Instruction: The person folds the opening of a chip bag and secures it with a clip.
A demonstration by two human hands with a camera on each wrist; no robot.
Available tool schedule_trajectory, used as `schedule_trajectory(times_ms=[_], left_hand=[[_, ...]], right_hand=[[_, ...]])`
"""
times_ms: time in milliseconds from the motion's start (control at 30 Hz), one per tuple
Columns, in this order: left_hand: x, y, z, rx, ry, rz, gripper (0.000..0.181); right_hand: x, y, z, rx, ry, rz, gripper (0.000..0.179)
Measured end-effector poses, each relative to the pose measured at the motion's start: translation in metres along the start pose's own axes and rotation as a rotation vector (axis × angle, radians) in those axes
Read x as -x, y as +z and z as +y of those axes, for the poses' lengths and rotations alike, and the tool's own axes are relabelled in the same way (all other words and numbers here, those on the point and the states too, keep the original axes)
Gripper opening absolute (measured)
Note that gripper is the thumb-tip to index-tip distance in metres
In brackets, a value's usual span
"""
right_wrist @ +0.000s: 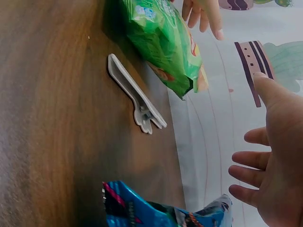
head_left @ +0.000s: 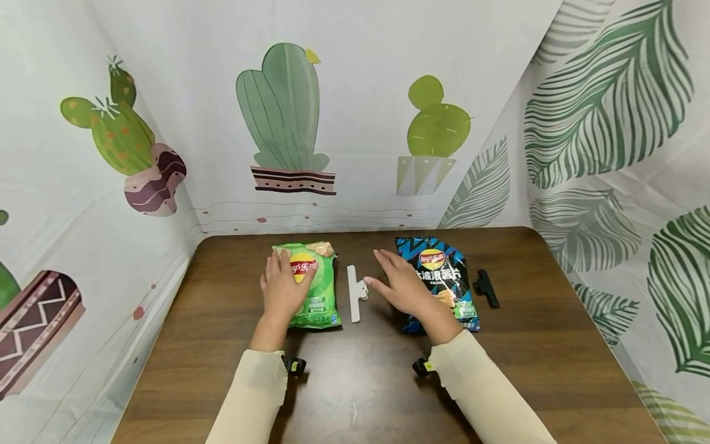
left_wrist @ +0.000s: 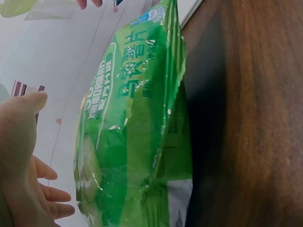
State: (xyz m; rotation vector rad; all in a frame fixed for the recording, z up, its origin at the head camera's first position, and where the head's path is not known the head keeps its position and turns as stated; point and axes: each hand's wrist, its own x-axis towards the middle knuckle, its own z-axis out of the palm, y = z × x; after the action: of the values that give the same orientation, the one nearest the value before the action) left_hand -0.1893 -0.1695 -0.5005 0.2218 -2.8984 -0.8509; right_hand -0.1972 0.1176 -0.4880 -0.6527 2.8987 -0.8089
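Note:
A green chip bag (head_left: 322, 296) lies on the table, and my left hand (head_left: 284, 287) is spread over its left side, fingers relaxed and thumb out. In the left wrist view the bag (left_wrist: 137, 123) stands apart from that hand (left_wrist: 28, 175). My right hand (head_left: 407, 287) hovers at the left side of a blue and black chip bag (head_left: 438, 265), covering part of it. Its fingers are loosely extended and hold nothing in the right wrist view, where the hand (right_wrist: 279, 156) shows above the bag. Between the bags lies a white sealing clip (head_left: 354, 295).
A black clip (head_left: 487, 288) lies right of the blue and black bag. The brown wooden table (head_left: 355, 394) ends at a white curtain (head_left: 366, 123) printed with cacti and leaves. Each wrist wears a dark strap.

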Motion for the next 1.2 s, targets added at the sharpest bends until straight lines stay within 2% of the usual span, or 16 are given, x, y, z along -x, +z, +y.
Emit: schedule_trajectory(times_ms=[533, 867, 1200], left_hand=[[0.005, 0.005, -0.013, 0.026, -0.085, -0.009, 0.096], [0.008, 0.006, -0.013, 0.044, -0.094, -0.048, 0.093], [0.01, 0.009, -0.014, 0.057, -0.096, -0.035, 0.091]], right_hand=[[-0.001, 0.019, -0.009, 0.002, -0.033, -0.06, 0.07], [-0.001, 0.031, -0.014, -0.026, -0.036, -0.084, 0.066], [0.0, 0.041, -0.027, -0.016, -0.085, -0.099, 0.064]])
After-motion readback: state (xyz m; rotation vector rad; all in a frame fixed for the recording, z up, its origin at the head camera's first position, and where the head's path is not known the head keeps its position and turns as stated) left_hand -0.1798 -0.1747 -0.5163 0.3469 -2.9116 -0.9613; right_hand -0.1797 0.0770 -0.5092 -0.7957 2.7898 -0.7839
